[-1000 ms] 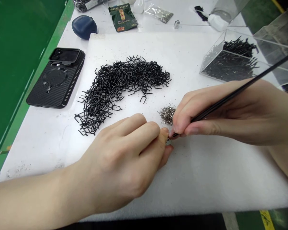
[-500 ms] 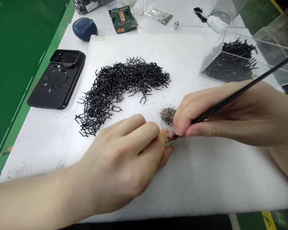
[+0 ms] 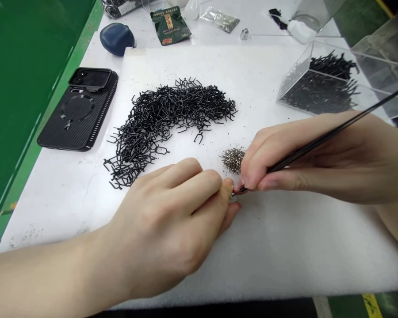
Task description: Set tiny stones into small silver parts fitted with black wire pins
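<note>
My left hand is closed, pinching a small, shiny clear or metallic piece between thumb and fingertips. My right hand grips a long thin black tool like a pen, its tip pointing down at that small piece. The fingertips of both hands nearly meet. Just behind them, partly covered by my right fingers, lies a little heap of tiny metallic bits. A curved pile of black forked pieces spreads beyond my left hand on the white work surface.
At the left lies a black phone, with a dark blue rounded object behind it. A green packet and a clear bag are at the back. A transparent box holding black pieces stands at the right.
The far end of the black tool has dipped slightly, and my right hand has shifted a touch to the right. My left hand keeps its pinch, almost unmoved.
</note>
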Motion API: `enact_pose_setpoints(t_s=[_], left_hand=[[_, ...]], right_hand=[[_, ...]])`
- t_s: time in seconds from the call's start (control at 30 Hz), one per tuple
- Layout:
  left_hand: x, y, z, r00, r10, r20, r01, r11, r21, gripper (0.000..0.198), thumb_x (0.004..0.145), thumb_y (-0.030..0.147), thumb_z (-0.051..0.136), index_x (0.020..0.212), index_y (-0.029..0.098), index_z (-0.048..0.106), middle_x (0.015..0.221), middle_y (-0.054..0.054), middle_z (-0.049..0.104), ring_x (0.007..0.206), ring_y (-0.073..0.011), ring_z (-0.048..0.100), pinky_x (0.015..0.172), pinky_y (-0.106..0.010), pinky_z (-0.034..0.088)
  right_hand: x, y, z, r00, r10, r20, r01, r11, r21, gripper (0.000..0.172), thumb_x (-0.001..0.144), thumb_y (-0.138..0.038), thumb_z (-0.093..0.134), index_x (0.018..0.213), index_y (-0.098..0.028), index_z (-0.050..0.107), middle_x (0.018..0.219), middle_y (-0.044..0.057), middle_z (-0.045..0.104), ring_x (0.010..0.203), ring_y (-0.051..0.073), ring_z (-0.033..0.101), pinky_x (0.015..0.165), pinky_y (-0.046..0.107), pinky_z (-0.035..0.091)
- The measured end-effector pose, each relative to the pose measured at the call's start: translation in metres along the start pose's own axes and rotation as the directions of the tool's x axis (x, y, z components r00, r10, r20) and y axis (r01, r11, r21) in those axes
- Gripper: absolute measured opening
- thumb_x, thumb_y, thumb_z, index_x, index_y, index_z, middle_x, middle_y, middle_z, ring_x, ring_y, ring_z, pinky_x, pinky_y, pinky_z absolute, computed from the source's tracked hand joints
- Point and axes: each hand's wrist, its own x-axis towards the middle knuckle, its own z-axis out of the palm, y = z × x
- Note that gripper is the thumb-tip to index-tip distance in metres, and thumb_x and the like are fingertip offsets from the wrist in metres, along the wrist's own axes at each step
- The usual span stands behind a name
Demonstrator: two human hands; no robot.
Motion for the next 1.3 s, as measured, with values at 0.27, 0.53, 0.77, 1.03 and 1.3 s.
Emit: enact_pose_setpoints(t_s=[0.27,0.53,0.77,1.03,1.3], left_hand=[[-0.002,-0.001,-0.001,1.0,0.006,-0.009,-0.006,1.0,0.0,0.02,0.116,0.009,0.075,0.104,0.007,0.091,0.091,-0.006,0.081,0.075,-0.0205,0.067,0.063,-0.041,0.063],[-0.003,-0.001,0.002,1.0,-0.004,-0.014,0.004,1.0,-0.001,0.021,0.117,0.011,0.076,0.104,0.007,0.091,0.09,-0.006,0.081,0.075,-0.0206,0.067,0.064,-0.042,0.062],[-0.003,-0.004,-0.003,1.0,0.01,0.0,-0.01,1.0,0.019,0.012,0.115,0.014,0.081,0.108,0.009,0.089,0.091,-0.004,0.082,0.078,-0.021,0.068,0.074,-0.041,0.064],[0.003,-0.004,-0.004,0.998,-0.064,0.014,0.064,0.998,-0.002,0.017,0.115,0.013,0.077,0.1,0.014,0.087,0.089,-0.004,0.08,0.08,-0.0187,0.071,0.08,-0.034,0.065],[0.013,-0.005,-0.003,0.985,-0.17,0.015,0.171,0.982,-0.08,0.002,0.104,0.023,0.088,0.103,0.026,0.088,0.087,-0.001,0.08,0.078,-0.0196,0.076,0.072,-0.031,0.068]], right_hand=[[-0.001,0.0,-0.002,1.0,0.008,0.004,-0.008,1.0,-0.008,0.004,0.108,-0.022,0.095,0.108,-0.026,0.095,0.102,-0.002,0.094,0.095,0.013,0.09,0.085,0.016,0.071],[0.0,-0.004,0.001,0.999,0.032,0.0,-0.032,0.999,-0.017,0.005,0.107,-0.023,0.095,0.106,-0.028,0.095,0.102,-0.004,0.094,0.096,0.013,0.091,0.087,0.017,0.072],[-0.005,-0.012,-0.013,0.988,0.041,-0.152,-0.082,0.958,-0.276,0.005,0.101,-0.028,0.1,0.099,-0.032,0.098,0.097,-0.004,0.095,0.084,0.015,0.088,0.078,0.024,0.072],[-0.003,-0.016,-0.023,0.982,0.126,-0.138,-0.163,0.936,-0.312,0.006,0.101,-0.034,0.096,0.1,-0.029,0.099,0.101,-0.002,0.096,0.089,0.018,0.089,0.084,0.028,0.075],[-0.003,-0.007,-0.021,0.997,0.05,-0.054,-0.063,0.959,-0.275,0.003,0.103,-0.03,0.098,0.105,-0.029,0.1,0.105,-0.004,0.097,0.093,0.017,0.091,0.081,0.024,0.072]])
